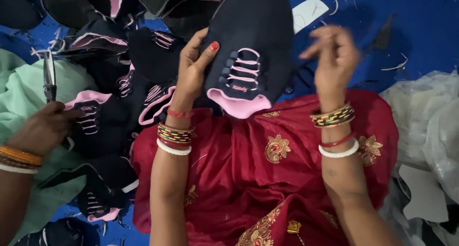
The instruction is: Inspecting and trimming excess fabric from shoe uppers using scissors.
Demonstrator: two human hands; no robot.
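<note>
Blue floor cloth [420, 30] fills the background, strewn with pale thread scraps; a red embroidered garment [248, 164] covers the person's lap in the foreground.

Left hand [193, 66]: raised above the lap, thumb pressed on the face of a black shoe upper [260, 30], remaining fingers behind its left edge. Firm hold. The upper is held out with its pink-edged tongue pointing down toward the lap and its pink lacing just right of the thumb.

Right hand [332, 59]: raised to the right of the upper, apart from it, motion-blurred. Fingers partly curled and loosely spread. Whether anything thin is pinched between them cannot be told.

Both wrists carry bangles, coloured and white.

Left of the held upper: a heap of like black-and-pink uppers [119, 83], overlapping, lying on the blue cloth and reaching up to the top edge of view.

Far left: a second person's hand [45, 126], in orange bangles, holds small snips [49, 76] blades upward, over a pale green cloth [19, 93].

Right edge: crumpled clear plastic sheeting [425, 112] and grey flat pieces [423, 193]. No containers are seen; all stock lies loose on the floor.
</note>
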